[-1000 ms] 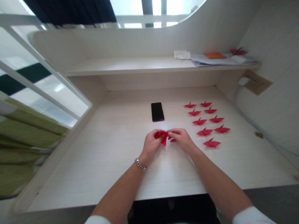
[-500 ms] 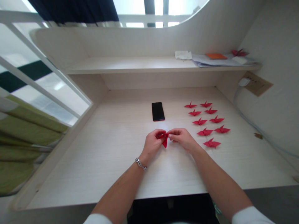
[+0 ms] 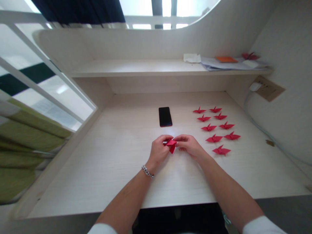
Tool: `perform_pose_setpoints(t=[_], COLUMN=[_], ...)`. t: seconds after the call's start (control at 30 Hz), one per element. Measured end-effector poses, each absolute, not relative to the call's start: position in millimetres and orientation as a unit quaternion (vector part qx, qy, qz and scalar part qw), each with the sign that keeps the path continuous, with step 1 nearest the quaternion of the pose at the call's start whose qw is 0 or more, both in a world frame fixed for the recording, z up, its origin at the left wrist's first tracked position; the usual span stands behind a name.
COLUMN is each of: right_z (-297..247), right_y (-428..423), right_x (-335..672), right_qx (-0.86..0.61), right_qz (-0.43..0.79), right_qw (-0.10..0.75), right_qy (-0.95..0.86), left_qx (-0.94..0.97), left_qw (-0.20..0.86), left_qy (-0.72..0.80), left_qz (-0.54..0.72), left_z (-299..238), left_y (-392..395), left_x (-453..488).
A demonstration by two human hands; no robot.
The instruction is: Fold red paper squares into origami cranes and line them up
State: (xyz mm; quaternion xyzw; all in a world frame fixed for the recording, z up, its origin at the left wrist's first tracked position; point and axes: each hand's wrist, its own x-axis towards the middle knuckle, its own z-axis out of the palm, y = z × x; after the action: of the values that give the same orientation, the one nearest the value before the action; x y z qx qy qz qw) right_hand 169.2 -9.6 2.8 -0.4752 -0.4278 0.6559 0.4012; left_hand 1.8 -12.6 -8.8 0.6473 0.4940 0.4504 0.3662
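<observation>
Between my hands, above the desk, is a red origami paper crane (image 3: 172,146), partly covered by my fingers; one red point hangs downward. My left hand (image 3: 159,149) is closed on its left side, thumb and fingers pinching the paper. From the other side my right hand (image 3: 189,145) pinches its right edge with thumb and forefinger. A bracelet (image 3: 147,171) circles my left wrist. Several finished red paper cranes (image 3: 214,138) stand in two columns on the desk to the right of my right hand.
Beyond my hands a black phone (image 3: 165,116) lies on the pale desk (image 3: 102,162). A shelf (image 3: 136,66) across the back carries papers (image 3: 234,65), an orange square (image 3: 226,59) and another red folded piece (image 3: 250,56). At right, a cable (image 3: 262,128) runs down from a wall socket (image 3: 269,88).
The paper crane between my fingers has turned and spread, showing a broader upper face. My right fingers have shifted slightly on its edge. The cranes on the desk stay put.
</observation>
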Motion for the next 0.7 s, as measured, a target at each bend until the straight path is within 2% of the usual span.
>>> perform_pose_setpoints(t=[0.2,0.43,0.7], right_z=[1,-2,2], right_y=[-9,-9,-11], right_x=[165,162,161], right_qx=[-0.483,-0.508,-0.507], right_qz=[0.632,0.525,0.582], right_qw=[0.411,0.427,0.416], right_qy=[-0.445,-0.534,-0.481], left_qx=[0.638,0.579,0.571], left_qw=[0.371,0.447,0.454], left_qy=[0.492,0.482,0.486], left_qz=[0.461,0.482,0.48], left_z=[-9,-17,-19], left_y=[-13,-5,-3], left_x=[2,2,0])
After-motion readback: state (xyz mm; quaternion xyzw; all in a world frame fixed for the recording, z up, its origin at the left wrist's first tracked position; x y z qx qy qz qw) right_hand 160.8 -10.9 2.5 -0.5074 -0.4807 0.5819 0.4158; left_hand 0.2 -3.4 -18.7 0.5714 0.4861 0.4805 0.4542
